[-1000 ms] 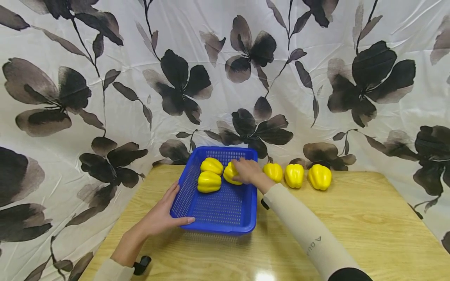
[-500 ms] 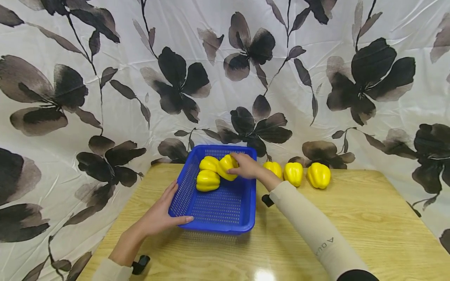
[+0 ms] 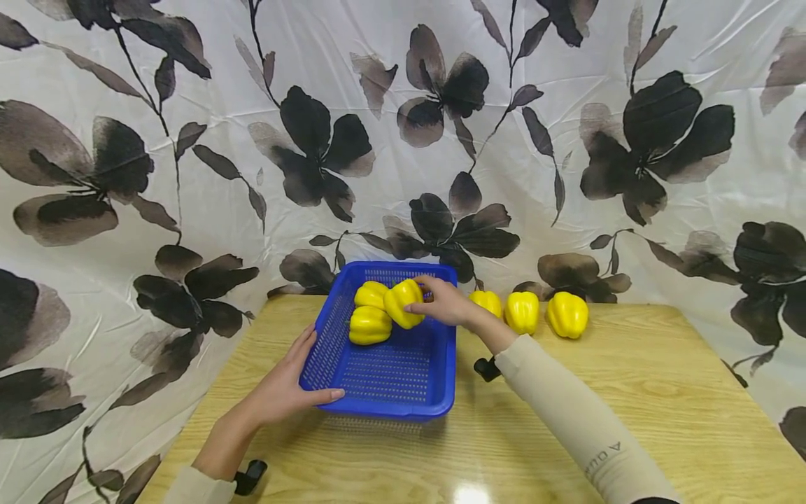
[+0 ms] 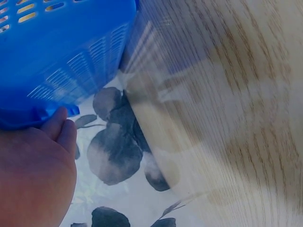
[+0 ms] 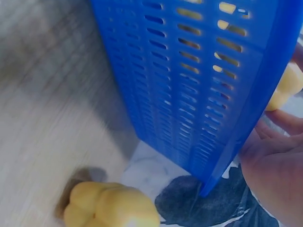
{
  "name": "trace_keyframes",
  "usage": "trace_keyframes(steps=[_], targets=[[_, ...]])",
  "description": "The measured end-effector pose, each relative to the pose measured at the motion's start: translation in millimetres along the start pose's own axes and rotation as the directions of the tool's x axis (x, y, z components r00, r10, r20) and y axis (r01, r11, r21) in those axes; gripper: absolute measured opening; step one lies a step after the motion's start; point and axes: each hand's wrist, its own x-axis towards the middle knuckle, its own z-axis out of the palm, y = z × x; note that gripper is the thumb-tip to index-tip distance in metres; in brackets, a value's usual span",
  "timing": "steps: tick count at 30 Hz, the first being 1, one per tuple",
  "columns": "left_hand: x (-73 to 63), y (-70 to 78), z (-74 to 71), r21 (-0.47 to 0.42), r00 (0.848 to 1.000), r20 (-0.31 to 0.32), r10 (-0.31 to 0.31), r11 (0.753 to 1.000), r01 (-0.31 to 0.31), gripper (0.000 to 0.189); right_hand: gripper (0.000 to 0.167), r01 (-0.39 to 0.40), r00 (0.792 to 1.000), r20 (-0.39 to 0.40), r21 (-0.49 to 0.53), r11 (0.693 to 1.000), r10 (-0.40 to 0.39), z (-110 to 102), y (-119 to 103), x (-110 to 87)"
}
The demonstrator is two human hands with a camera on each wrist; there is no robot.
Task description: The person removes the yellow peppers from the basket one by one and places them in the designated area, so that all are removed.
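Right hand: centre of the head view, forearm reaching in from lower right over the basket's right wall; fingers curled round a yellow pepper.
Held pepper: raised over the far end of the blue basket, against two more peppers lying inside.
Left hand: lower left of centre, fingers straight and together, flat against the basket's near-left corner.
Counter: three peppers in a row right of the basket.
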Motion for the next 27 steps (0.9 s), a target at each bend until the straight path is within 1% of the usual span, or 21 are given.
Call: trace_keyframes(steps=[7,15,19,27], targets=[[1.2,-0.9,1.4,-0.009,1.000,0.001,-0.006,1.000,0.006,0.123,0.067,-0.033,0.999,-0.022,0.089,0.996,0.035,0.2,-3.3,-13.8],[1.5,-1.6,1.5,-0.007,1.000,-0.002,-0.008,1.000,0.008,0.125,0.067,-0.020,1.000,0.005,0.155,0.988,0.020,-2.9,-6.8,-27.4],[1.6,-1.0,1.1,-0.012,1.000,-0.003,-0.005,1.000,0.005,0.126,0.068,-0.030,1.000,0.005,0.158,0.987,0.030,-5.3,-8.2,-35.2],[1.9,-1.3,1.4,-0.005,1.000,0.000,-0.012,1.000,0.012,0.126,0.073,-0.050,0.998,-0.023,0.107,0.993,0.053,-10.0,-10.0,-49.3]])
